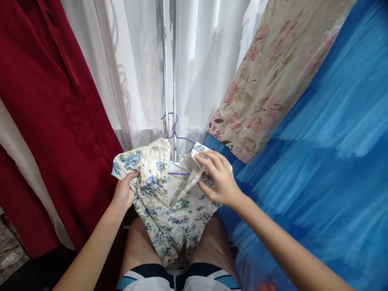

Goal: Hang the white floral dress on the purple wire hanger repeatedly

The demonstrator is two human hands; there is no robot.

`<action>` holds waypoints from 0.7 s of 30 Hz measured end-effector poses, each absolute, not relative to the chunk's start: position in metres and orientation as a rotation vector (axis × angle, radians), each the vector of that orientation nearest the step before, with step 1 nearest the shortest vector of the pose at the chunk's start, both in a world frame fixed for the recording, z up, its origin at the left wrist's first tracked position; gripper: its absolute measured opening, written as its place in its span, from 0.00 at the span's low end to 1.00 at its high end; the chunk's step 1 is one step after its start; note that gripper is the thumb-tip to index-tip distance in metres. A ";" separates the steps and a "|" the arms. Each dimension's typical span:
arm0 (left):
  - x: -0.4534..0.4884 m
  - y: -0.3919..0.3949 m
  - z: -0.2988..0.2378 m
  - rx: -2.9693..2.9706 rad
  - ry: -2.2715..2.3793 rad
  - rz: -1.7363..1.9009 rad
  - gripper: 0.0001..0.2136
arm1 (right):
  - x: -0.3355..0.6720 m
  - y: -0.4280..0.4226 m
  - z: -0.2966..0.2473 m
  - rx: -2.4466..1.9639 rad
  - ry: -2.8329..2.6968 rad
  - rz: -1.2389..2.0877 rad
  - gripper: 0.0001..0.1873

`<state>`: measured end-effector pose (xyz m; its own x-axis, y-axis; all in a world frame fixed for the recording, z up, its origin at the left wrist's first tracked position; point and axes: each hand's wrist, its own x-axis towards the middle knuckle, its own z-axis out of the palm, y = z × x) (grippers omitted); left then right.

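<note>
A white garment with blue flowers (pixel 169 202) hangs on a purple wire hanger (pixel 176 131) in front of me, its lower part draped over my knees. My left hand (pixel 124 192) is closed on the garment's left shoulder edge. My right hand (pixel 216 178) pinches the right side of the collar, fingers curled round the cloth. The hanger's hook sits against a metal pole (pixel 169 81).
A dark red garment (pixel 51 121) hangs at the left. White curtains (pixel 130 68) fill the back. A cream cloth with pink flowers (pixel 273 72) and a bright blue pleated fabric (pixel 327 161) hang at the right, close to my right arm.
</note>
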<state>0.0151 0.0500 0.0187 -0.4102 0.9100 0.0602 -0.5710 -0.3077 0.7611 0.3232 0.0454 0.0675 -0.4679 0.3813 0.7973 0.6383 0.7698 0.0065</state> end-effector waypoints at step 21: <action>0.034 0.006 -0.021 0.969 1.010 2.115 0.22 | 0.225 0.046 -0.080 -1.025 -1.323 1.207 0.14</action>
<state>0.0340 0.0060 -0.0208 -0.5563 0.7516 0.3544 -0.1972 -0.5337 0.8223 0.2250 0.0460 -0.0803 -0.1096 0.9846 0.1365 -0.0465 0.1321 -0.9901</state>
